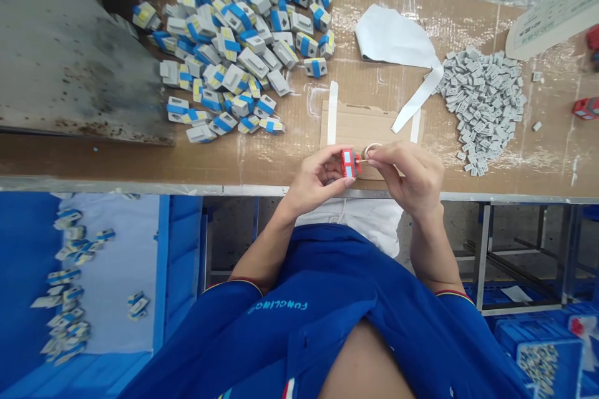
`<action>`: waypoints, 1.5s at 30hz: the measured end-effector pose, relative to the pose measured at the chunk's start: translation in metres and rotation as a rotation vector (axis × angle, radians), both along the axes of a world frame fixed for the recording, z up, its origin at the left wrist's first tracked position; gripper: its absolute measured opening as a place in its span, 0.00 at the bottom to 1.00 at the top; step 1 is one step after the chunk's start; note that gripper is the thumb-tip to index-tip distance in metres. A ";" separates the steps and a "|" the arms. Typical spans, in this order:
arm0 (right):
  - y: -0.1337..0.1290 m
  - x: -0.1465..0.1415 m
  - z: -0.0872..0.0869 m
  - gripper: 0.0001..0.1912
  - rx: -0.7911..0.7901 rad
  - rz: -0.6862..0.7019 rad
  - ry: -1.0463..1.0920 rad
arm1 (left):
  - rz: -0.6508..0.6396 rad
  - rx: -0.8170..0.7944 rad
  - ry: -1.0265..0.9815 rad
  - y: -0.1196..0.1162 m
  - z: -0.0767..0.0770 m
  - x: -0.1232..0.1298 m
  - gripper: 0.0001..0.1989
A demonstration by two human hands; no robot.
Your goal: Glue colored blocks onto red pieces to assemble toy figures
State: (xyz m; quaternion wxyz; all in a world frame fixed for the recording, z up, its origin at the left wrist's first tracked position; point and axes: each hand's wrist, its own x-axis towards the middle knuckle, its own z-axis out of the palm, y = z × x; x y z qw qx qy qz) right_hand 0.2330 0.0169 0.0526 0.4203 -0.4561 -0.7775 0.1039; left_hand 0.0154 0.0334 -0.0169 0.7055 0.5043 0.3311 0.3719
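Currently pinching the red piece [349, 163] in the left grip [318, 177], over the near part of a cardboard sheet [360, 121], grey side turned toward the right grip [414, 177], presumably to leave that side open to the thin stick [364, 161] pinched there, tip at the piece, contact too small to confirm. Working above cardboard apparently fixed to the surface [262, 165] with white tape strips [332, 112], probably against sliding, beside a white ring [373, 144] partly hidden. Farther out, flanked by small grey parts [486, 106] heaped to the right and blue-banded blocks [234, 43] heaped to the left, likely kept unmixed.
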 end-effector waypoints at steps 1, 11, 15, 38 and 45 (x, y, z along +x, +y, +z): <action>0.000 0.001 0.000 0.07 -0.012 0.008 -0.008 | 0.006 0.003 0.003 0.000 0.000 0.000 0.30; 0.001 0.016 0.002 0.04 -0.057 -0.105 0.161 | 0.056 -0.002 0.014 -0.003 0.001 0.002 0.30; 0.001 0.024 -0.013 0.06 -0.032 -0.257 0.186 | 0.092 0.014 0.014 -0.005 -0.001 0.003 0.31; -0.052 0.148 -0.046 0.09 -0.262 -0.722 -0.342 | 0.088 0.106 -0.108 -0.004 -0.004 -0.007 0.29; -0.040 0.135 -0.045 0.15 -0.216 -0.657 -0.364 | 0.082 0.114 -0.156 -0.004 -0.005 -0.007 0.30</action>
